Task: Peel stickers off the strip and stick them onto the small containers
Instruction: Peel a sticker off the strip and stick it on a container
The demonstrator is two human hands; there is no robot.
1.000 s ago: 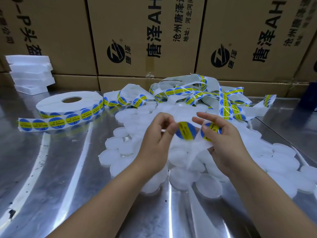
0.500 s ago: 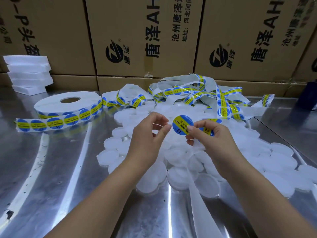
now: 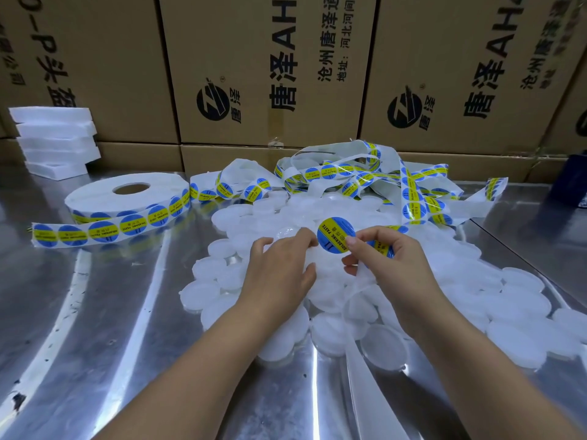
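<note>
Head view. Right hand [image 3: 397, 265]: thumb and forefinger pinch a round blue-yellow sticker [image 3: 336, 236], face to camera, its yellow band near upright. Bare backing strip [image 3: 360, 363] trails from that hand toward the viewer. Left hand [image 3: 279, 271]: fingers curled on a clear small container [image 3: 287, 233], just left of the sticker. Beneath both: heap of white containers [image 3: 495, 300]. Beyond: tangled sticker strip [image 3: 413, 198]; roll [image 3: 127, 198] at left; steel table [image 3: 95, 328]; cartons [image 3: 254, 58] behind.

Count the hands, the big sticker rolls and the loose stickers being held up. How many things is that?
hands: 2, the left hand and the right hand
sticker roll: 1
loose sticker, held at the right fingers: 1
total: 4
</note>
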